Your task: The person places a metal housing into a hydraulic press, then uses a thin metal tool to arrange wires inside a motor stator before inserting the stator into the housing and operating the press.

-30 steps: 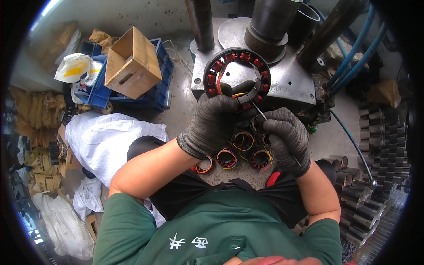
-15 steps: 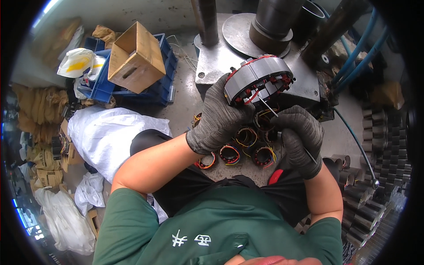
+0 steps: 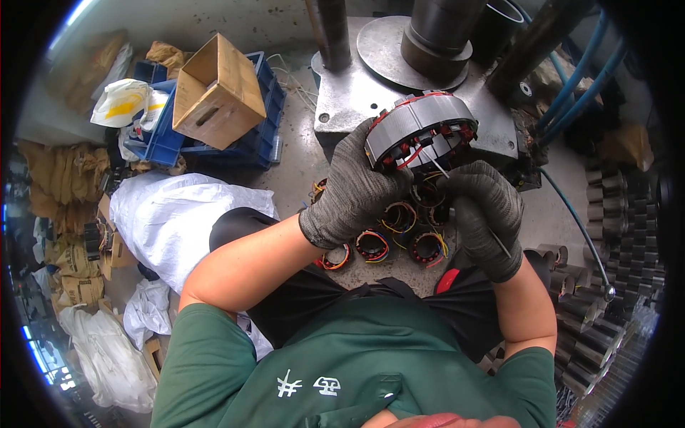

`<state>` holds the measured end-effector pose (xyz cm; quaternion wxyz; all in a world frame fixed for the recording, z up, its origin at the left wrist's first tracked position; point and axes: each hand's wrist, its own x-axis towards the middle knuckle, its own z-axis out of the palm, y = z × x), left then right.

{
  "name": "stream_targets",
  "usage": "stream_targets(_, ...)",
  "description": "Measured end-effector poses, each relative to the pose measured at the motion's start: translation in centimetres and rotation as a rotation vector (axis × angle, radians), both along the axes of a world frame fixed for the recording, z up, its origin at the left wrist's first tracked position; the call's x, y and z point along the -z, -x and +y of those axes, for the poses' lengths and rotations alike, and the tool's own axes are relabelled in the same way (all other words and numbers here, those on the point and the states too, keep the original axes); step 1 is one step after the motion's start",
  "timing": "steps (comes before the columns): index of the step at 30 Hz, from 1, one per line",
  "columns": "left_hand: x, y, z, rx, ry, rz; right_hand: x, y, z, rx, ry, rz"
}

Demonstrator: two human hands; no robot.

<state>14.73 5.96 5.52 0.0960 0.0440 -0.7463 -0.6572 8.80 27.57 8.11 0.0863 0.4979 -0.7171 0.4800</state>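
A large ring-shaped motor stator (image 3: 428,114), silver outside with black and red windings, is tilted in front of me. My left hand (image 3: 351,191), in a grey knitted glove, is closed on its left side. Also gloved, my right hand (image 3: 489,210) is closed around a thin metal rod (image 3: 442,168). One end of the rod points up at the stator's inner opening; whether it touches the windings cannot be made out. The other end sticks out near my wrist. Below the hands, several small stators (image 3: 372,255) with coloured wires lie on the floor.
Beyond the stator stands a steel press base (image 3: 342,96) with dark columns. A cardboard box (image 3: 217,118) sits on blue crates (image 3: 275,107) at the far left, behind a white sack (image 3: 185,214). Stacked metal cores (image 3: 589,314) and a hose (image 3: 571,214) are to the right.
The stator has shifted slightly to the right in my left hand's grip. My right hand's fingers and the rod's tip have moved a little; both grips hold.
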Motion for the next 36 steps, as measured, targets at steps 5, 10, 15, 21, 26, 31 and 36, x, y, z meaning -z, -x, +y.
stream_targets(5, 0.1, 0.3, -0.1, -0.012, -0.224, -0.061, -2.1, 0.7, 2.5, -0.068, 0.001, -0.546)
stream_targets(10, -0.2, 0.6, -0.6, 0.044, -0.669, 0.017, -0.8, 6.5, 6.1, 0.354, 0.134, -0.475)
stream_targets(15, -0.7, 1.0, -1.1, 0.045, -0.399, -0.134, 4.4, 12.7, 9.0, 0.551, -0.023, -0.350)
stream_targets(21, 2.6, 1.3, -1.8, 0.206, -0.529, -0.028, 10.6, 16.5, 9.2, 0.726, -0.308, 0.082)
stream_targets(26, 1.5, 1.3, -0.7, 0.136, -0.442, -0.012, 11.5, 16.5, 9.2, 0.843, -0.615, 0.182)
stream_targets(31, -0.8, 3.5, -1.3, 0.126, -0.118, 0.355, 11.9, 15.5, 7.0, 0.864, -0.661, 0.090)
stream_targets(36, -7.0, 9.7, -2.3, 0.068, 0.823, 0.858, 11.3, 15.1, 7.3, 0.941, -0.808, -0.033)
